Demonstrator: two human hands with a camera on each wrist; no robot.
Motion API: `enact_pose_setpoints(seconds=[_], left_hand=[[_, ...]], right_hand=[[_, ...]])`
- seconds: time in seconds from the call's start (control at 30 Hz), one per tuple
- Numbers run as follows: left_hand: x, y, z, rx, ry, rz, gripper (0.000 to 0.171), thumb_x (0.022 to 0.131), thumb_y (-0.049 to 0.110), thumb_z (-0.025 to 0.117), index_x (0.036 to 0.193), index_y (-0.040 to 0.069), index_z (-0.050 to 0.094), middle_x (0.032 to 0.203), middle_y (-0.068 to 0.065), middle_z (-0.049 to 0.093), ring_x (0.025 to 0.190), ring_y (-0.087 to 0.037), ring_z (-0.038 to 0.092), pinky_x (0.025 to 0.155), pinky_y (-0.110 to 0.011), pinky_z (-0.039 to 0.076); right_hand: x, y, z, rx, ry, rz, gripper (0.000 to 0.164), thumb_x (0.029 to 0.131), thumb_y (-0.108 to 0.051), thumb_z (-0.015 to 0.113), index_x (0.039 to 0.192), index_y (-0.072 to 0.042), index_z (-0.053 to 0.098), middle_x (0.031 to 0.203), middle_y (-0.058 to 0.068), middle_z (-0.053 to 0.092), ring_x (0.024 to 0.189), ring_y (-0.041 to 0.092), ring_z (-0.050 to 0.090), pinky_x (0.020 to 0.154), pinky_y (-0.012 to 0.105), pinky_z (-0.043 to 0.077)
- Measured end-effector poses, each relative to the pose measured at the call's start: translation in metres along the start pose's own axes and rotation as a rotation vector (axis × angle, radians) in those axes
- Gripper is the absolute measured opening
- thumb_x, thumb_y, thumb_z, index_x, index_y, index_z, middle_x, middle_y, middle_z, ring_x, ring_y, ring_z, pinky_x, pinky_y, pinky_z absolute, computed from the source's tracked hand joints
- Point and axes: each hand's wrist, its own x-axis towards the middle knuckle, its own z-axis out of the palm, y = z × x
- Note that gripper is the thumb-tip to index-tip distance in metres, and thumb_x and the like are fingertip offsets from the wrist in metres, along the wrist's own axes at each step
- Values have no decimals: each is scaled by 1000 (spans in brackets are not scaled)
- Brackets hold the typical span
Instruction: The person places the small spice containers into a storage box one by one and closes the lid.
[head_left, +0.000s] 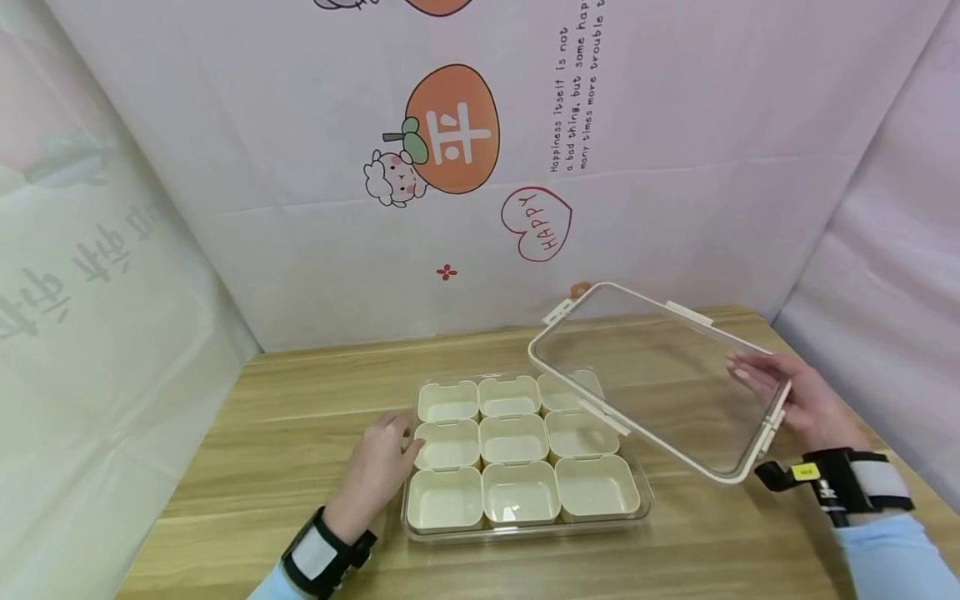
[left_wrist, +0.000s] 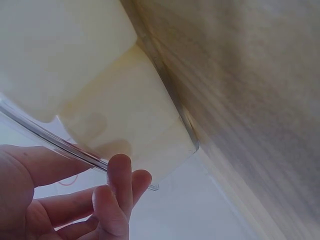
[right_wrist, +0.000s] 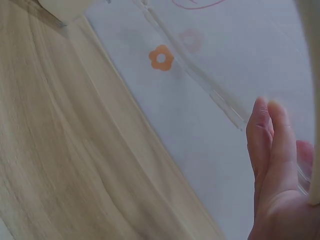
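A clear plastic box (head_left: pixel 517 533) stands on the table, with several cream cups (head_left: pixel 514 439) set in rows inside it. At its left side, my left hand (head_left: pixel 381 458) pinches the box's rim between thumb and fingers, as the left wrist view shows. My right hand (head_left: pixel 798 400) holds a clear lid (head_left: pixel 652 375) with a cream frame by its right end, the fingers lying along it. The lid is tilted in the air, up and to the right of the box, and its left part overlaps the back right cups in the head view.
The wooden table (head_left: pixel 300 467) reaches back to a white printed cloth (head_left: pixel 300 267). More cloth hangs at the left (head_left: pixel 97 333) and right sides (head_left: pixel 892 275). Bare wood lies left of the box and below the lid.
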Motion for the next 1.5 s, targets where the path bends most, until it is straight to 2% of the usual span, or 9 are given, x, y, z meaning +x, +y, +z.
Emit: enact_pose_setpoints(seconds=[0.13, 0.37, 0.67, 0.9, 1.13, 1.5], left_hand=[[-2, 0, -2, -8, 10, 9, 35, 78, 10, 75, 110, -3, 66, 87, -12, 66, 62, -12, 59, 53, -20, 47], [-7, 0, -5, -14, 10, 3, 24, 78, 12, 75, 96, -3, 69, 84, -12, 65, 57, -8, 58, 49, -15, 43], [-16, 1, -8, 9, 24, -2, 26, 76, 15, 77, 97, 2, 70, 83, -6, 67, 59, -6, 59, 50, -17, 44], [-20, 0, -11, 9, 7, -13, 28, 77, 15, 76, 101, 4, 70, 85, -5, 67, 58, -4, 58, 50, -16, 43], [-23, 0, -12, 8, 11, -8, 27, 77, 17, 76, 101, 5, 70, 86, -5, 67, 56, -2, 56, 48, -15, 42], [-24, -3, -13, 2, -4, -19, 29, 77, 23, 76, 101, 8, 71, 87, -5, 68, 55, 0, 54, 47, -14, 41]], right_hand=[[8, 3, 4, -18, 24, -2, 58, 103, -13, 11, 112, 18, 59, 115, 37, 58, 114, 43, 56, 101, 40, 42], [21, 11, 10, -88, 15, 19, 58, 103, -13, 10, 113, 16, 59, 115, 33, 60, 113, 41, 58, 100, 39, 43], [36, 20, 11, -107, -26, 65, 57, 103, -10, 10, 113, 18, 58, 116, 34, 59, 114, 41, 57, 101, 37, 43], [45, 26, 20, -169, 49, 104, 52, 104, -11, 15, 114, 11, 60, 117, 28, 61, 113, 37, 59, 98, 30, 44], [59, 32, 24, -187, 40, 116, 52, 103, -8, 15, 111, 14, 61, 115, 31, 61, 112, 39, 60, 100, 36, 44], [81, 45, 30, -235, 43, 152, 51, 103, -5, 15, 107, 15, 62, 111, 31, 63, 107, 38, 63, 97, 37, 47]])
